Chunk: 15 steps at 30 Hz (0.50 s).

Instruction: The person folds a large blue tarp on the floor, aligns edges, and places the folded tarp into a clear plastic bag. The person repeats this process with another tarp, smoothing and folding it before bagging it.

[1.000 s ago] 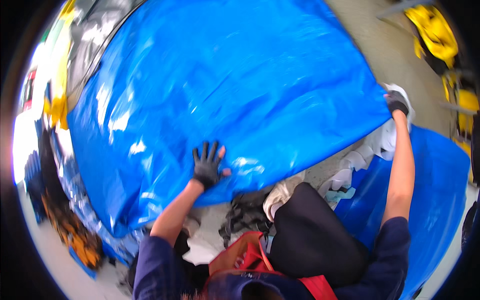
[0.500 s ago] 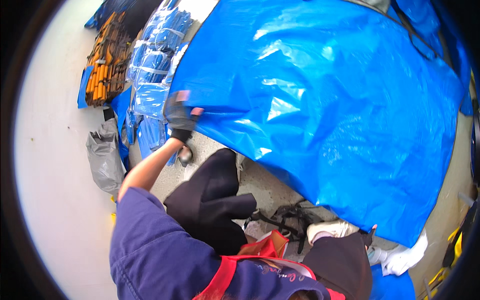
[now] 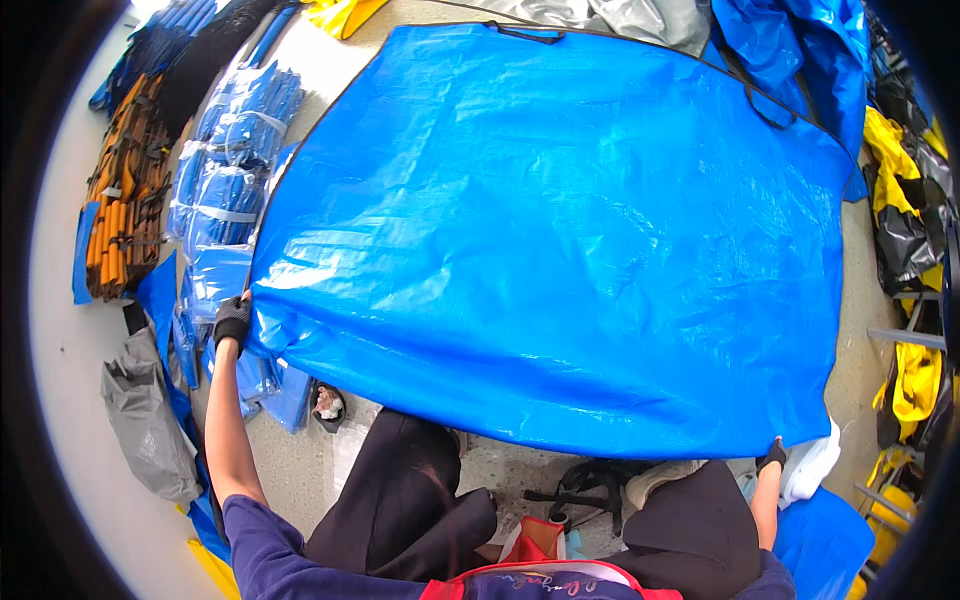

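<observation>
A large sheet of shiny blue tarpaulin (image 3: 560,250) is spread out in front of me, with dark binding on its edges. Black strap loops (image 3: 525,35) show at its far edge and upper right. My left hand (image 3: 233,322), in a black fingerless glove, is closed on the near left corner. At the near right corner, my right hand (image 3: 772,456), also gloved, pinches the tarpaulin's edge. Between my hands the near edge sags in a shallow curve over my knees. Some fingertips are hidden by the material.
Clear-wrapped bundles of folded blue material (image 3: 225,190) stand left of the tarpaulin, beside stacked orange-brown bundles (image 3: 120,200). A grey bag (image 3: 150,415) lies nearer. Yellow and black bags (image 3: 915,380) hang or lie at the right. A white cloth (image 3: 812,465) is by my right hand.
My left hand has moved outward to the left and gripped the corner. The tarpaulin is now stretched wider and smoother, its near edge more level. My right hand shows more fully at its corner.
</observation>
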### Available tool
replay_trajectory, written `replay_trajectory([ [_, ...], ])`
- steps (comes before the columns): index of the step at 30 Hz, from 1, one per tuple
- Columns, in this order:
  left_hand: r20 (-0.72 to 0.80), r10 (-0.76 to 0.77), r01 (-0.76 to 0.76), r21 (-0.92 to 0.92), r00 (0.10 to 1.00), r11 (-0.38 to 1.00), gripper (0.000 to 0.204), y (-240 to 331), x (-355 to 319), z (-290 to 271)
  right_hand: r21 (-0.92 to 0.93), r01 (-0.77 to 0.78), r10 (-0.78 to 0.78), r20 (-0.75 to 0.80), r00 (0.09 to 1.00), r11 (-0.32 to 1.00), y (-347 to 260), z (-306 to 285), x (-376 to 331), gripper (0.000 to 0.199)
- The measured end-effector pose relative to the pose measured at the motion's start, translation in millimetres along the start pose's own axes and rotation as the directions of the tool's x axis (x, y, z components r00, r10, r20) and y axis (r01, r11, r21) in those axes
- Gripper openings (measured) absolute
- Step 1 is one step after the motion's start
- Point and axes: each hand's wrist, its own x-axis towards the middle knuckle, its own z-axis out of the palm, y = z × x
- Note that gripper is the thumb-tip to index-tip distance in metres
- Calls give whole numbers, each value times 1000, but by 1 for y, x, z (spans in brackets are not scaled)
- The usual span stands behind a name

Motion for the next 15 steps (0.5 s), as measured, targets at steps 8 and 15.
replay_trajectory([
  [8, 438, -142, 442, -723, 888, 530, 61, -77, -66, 56, 5, 52, -52, -15, 999, 999, 17, 0, -47, 62],
  [15, -172, -370, 384, 52, 913, 922, 41, -55, -86, 70, -21, 161, -161, -52, 986, 987, 28, -14, -28, 61],
])
